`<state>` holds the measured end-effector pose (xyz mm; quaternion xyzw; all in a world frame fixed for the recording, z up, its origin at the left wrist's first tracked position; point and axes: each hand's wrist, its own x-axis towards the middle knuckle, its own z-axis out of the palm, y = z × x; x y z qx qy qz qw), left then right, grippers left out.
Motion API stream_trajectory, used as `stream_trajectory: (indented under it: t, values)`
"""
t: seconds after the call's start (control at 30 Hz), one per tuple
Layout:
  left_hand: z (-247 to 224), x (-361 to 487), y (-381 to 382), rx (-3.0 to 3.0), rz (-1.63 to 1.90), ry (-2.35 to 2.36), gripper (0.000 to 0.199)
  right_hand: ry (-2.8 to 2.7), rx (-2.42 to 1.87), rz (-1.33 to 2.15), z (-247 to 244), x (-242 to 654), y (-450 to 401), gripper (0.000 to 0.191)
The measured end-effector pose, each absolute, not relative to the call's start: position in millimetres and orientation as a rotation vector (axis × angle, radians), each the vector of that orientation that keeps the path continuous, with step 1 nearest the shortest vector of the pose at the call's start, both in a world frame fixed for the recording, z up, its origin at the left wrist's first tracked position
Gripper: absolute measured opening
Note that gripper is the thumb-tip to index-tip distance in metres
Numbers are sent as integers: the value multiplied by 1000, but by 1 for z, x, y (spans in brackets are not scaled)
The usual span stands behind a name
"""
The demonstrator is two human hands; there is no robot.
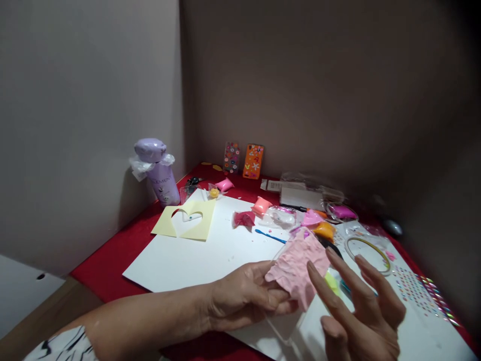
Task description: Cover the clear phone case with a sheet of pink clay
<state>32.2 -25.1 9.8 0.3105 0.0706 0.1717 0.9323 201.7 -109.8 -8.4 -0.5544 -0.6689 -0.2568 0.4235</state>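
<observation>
My left hand holds a clear phone case by its left edge, thumb over the front. Lumpy pink clay covers the upper part of the case, while its lower part is bare and see-through. My right hand is just right of the clay with its fingers apart and nothing held; the index fingertip is close to the clay's right edge, and whether it touches I cannot tell. Under both hands lies a white board on a red cloth.
Yellow paper with a heart cut-out and a purple bottle are at left. Behind the hands lie several clay packets and a blue tool. Two decorated cases lean at the back. Tape rolls and gem stickers are right.
</observation>
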Motion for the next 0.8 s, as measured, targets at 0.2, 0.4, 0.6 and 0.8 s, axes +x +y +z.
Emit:
stream_trajectory:
  t: [0.2,0.4,0.6,0.8]
  values:
    - [13,31,-27,683,278,129,62,-1789,-1436,-683,-9,205,-106,49]
    - [11,33,-27,643,286,137,68,-1730,-1403,-718,-8,203,-108,45]
    - [13,36,-28,700,217,154,58,-1829,-1409,-711,-6,205,-107,46]
    - [11,35,-27,656,243,137,64,-1768,-1378,-633,-5,202,-111,42]
